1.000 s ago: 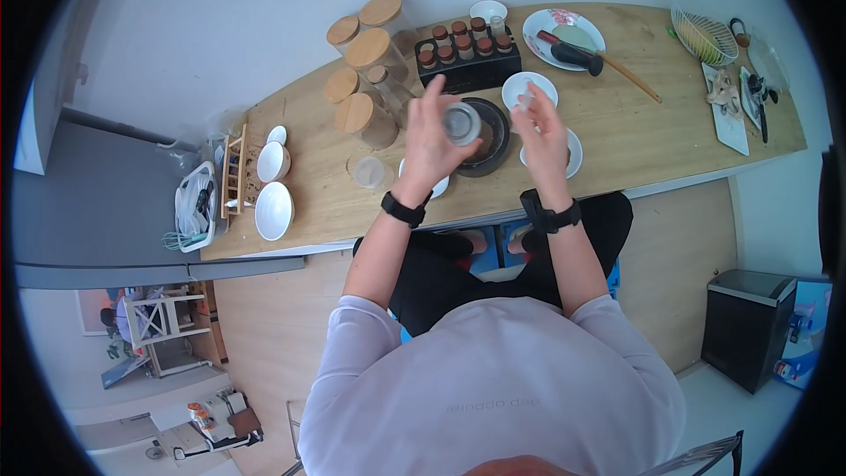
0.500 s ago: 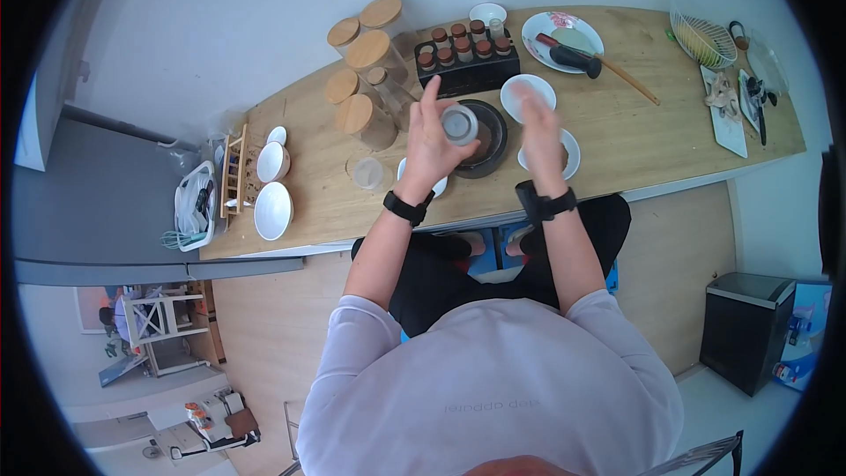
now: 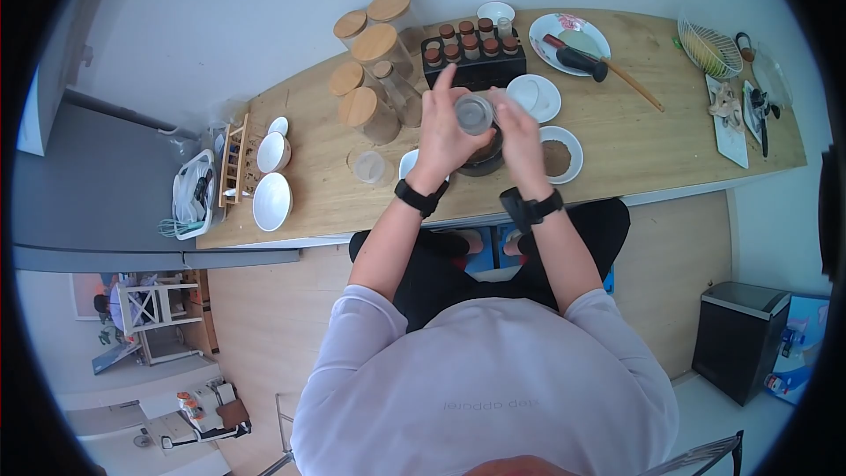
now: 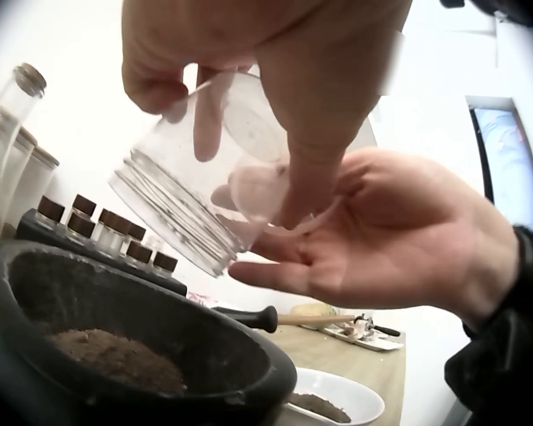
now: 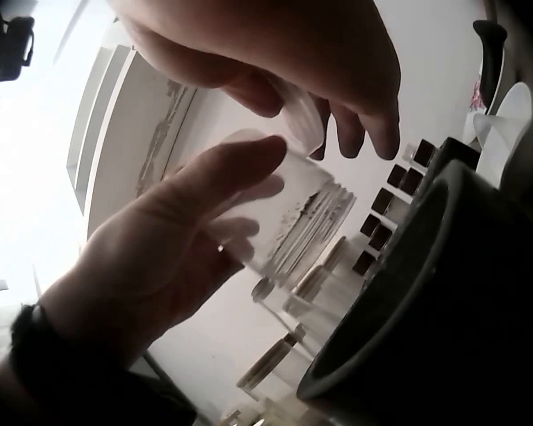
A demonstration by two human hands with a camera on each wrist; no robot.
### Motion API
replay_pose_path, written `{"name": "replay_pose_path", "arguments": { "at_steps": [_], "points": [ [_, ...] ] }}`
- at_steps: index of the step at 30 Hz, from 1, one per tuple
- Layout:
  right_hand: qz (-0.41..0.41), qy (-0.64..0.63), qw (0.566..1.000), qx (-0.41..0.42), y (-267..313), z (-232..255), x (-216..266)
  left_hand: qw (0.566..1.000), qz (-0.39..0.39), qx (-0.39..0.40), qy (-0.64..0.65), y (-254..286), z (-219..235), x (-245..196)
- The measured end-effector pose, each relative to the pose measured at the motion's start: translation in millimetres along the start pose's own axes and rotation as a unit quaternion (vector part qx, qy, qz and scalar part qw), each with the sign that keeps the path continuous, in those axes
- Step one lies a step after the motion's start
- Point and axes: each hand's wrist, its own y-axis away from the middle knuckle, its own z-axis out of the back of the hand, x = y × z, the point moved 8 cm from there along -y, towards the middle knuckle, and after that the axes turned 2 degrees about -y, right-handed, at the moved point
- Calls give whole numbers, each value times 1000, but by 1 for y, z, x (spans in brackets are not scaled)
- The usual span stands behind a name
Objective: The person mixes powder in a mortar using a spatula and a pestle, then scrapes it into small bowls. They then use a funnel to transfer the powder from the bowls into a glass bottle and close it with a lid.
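My left hand [image 3: 441, 135] grips a clear, threaded jar [image 4: 179, 169], tipped with its mouth down over a dark stone mortar [image 4: 249, 373]. Specks of powder cling near the jar's threads. Brown ground powder [image 4: 115, 357] lies inside the mortar. Beside the jar's base, my right hand [image 3: 522, 145] holds a translucent round lid [image 5: 300, 120] between thumb and fingers; its fingers overlap the jar in the left wrist view. Right of the mortar, a white bowl [image 3: 575, 145] contains more brown powder [image 3: 556, 158].
Behind the mortar stands a black rack [image 3: 485, 75] of small brown-capped bottles. Tall glass jars with wooden lids [image 3: 366, 108] are to its left. A plate [image 3: 595, 35] bears a black pestle [image 3: 582, 62] and a wooden-handled tool. White bowls [image 3: 273, 201] and a small clear cup [image 3: 370, 167] sit leftward.
My right hand has moved left, from above the white bowls to the jar. The left hand, still gripping the jar over the mortar, has shifted slightly right.
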Motion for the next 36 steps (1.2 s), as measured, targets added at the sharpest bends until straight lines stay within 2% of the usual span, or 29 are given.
{"name": "replay_pose_path", "arguments": {
  "at_steps": [3,4,6,7,10,11,13,15,17,21,23,24,26,27,30,31,32,33,34,36],
  "points": [
    [-2,-83,995,-53,-16,44,-5,999,27,-45,1,5,26,21],
    [-10,-112,991,-75,-15,46,0,992,67,-61,83,8,29,33],
    [-25,-168,979,-117,-8,50,13,954,141,-93,248,16,24,59],
    [-35,-145,985,-87,-3,44,16,901,154,-93,395,21,9,70],
    [-45,-118,991,-37,13,17,13,771,302,-4,560,42,-17,61],
    [-31,-109,993,-15,17,7,16,791,306,24,530,50,-26,55],
    [-4,-90,995,34,24,-11,21,746,317,26,586,65,-39,40],
    [85,1,991,100,31,-23,37,698,346,22,626,77,-43,34],
    [175,80,965,176,38,-35,54,650,383,15,657,85,-41,31],
    [204,133,936,255,45,-37,69,570,376,110,722,103,-50,20],
    [170,120,930,304,46,-36,69,525,363,162,752,111,-54,9],
    [154,113,925,328,46,-36,70,484,380,166,770,115,-56,3],
    [175,118,907,364,49,-36,81,401,410,170,801,118,-56,-14],
    [186,119,897,383,51,-38,85,368,364,190,834,119,-57,-20],
    [201,114,911,342,49,-32,88,452,392,120,792,120,-59,-24],
    [186,123,933,281,47,-27,83,534,297,92,786,117,-55,-18],
    [116,113,959,233,47,-24,67,688,258,43,677,115,-46,-11],
    [45,102,977,184,49,-19,49,815,209,-6,540,113,-33,-10],
    [-26,91,987,133,52,-12,36,910,151,-56,382,110,-19,-13],
    [-94,56,983,151,60,-13,28,953,77,-6,294,105,-11,-13]
  ]
}}
